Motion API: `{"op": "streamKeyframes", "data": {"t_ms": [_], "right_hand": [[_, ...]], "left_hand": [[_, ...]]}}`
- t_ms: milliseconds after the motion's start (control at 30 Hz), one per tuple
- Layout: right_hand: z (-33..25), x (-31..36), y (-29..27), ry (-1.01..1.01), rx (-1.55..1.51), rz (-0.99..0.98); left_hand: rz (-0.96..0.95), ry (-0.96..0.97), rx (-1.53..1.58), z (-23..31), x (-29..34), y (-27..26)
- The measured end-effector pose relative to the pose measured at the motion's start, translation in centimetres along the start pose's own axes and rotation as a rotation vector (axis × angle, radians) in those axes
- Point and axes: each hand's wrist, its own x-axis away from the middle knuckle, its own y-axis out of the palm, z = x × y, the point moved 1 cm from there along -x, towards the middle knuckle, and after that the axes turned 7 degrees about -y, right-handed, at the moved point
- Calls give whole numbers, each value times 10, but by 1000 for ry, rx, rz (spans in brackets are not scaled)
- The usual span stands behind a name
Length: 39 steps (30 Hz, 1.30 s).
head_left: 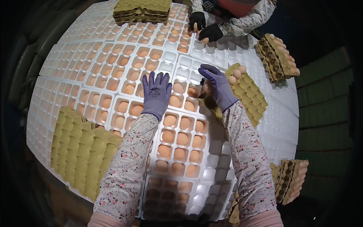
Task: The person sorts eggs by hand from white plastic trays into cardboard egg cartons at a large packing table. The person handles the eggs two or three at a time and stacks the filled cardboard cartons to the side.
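My left hand (156,96), in a purple-grey glove, lies palm down over a white foam egg tray (176,68), fingers outstretched. An egg (145,78) shows partly beside its fingertips. Slightly to the right, my right hand (220,86), gloved alike, curls around an egg (207,86) above the foam cells. Brown eggs (182,138) fill the cells nearer to me. Under and beside my right hand is a yellowish pulp egg tray (250,94) with three loose eggs (236,73) at its far end. What lies under my left palm is hidden.
Opposite me, a person's black-gloved hands (212,33) hold eggs over the foam trays. Upturned pulp trays (81,151) lie at left, and more are stacked (141,11) at the far side. Egg-laden pulp stacks stand far right (278,58) and near right (293,181).
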Motion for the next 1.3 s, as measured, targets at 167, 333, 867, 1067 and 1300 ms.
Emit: {"op": "streamKeyframes", "data": {"t_ms": [167, 333, 867, 1067, 1300], "right_hand": [[-31, 59, -31, -188, 22, -111], [0, 144, -17, -735, 1104, -248], [82, 118, -30, -351, 1736, -277], [2, 202, -21, -835, 1286, 128], [96, 177, -279, -112, 708, 727]], "left_hand": [[71, -21, 189, -2, 2, -15], [-79, -89, 619, 29, -13, -28], [-1006, 12, 499, 165, -58, -23], [-849, 4, 402, 118, -32, -17], [-637, 49, 552, 163, 18, 8]]}}
